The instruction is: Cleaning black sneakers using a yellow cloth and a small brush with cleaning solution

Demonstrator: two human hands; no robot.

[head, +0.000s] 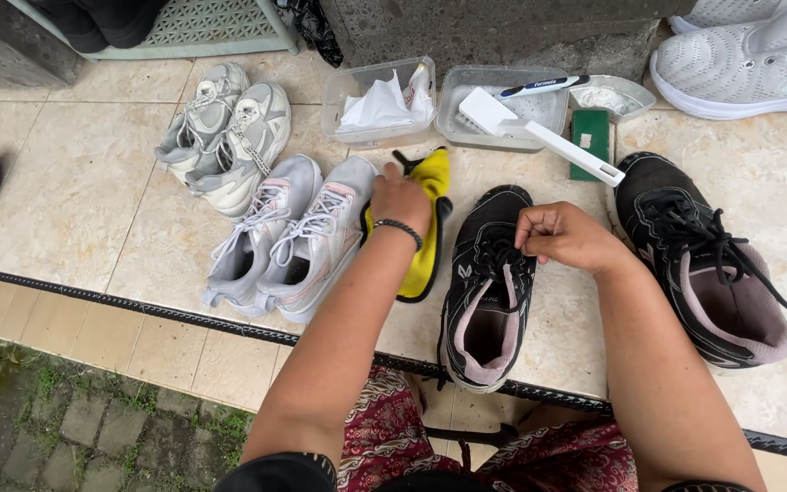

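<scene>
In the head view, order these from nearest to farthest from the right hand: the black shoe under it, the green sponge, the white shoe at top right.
1. Black shoe, touching the right hand, just below it.
2. Green sponge, above the hand, beside the trays.
3. White shoe, far top right corner.

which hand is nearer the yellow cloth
Left. The left hand rests on the yellow cloth; the right hand is off to its right, at the laces of the black shoe.

Bare forearms, black beaded bracelet (400,231), dark sleeves, seemingly maroon patterned cloth (384,437).
</scene>
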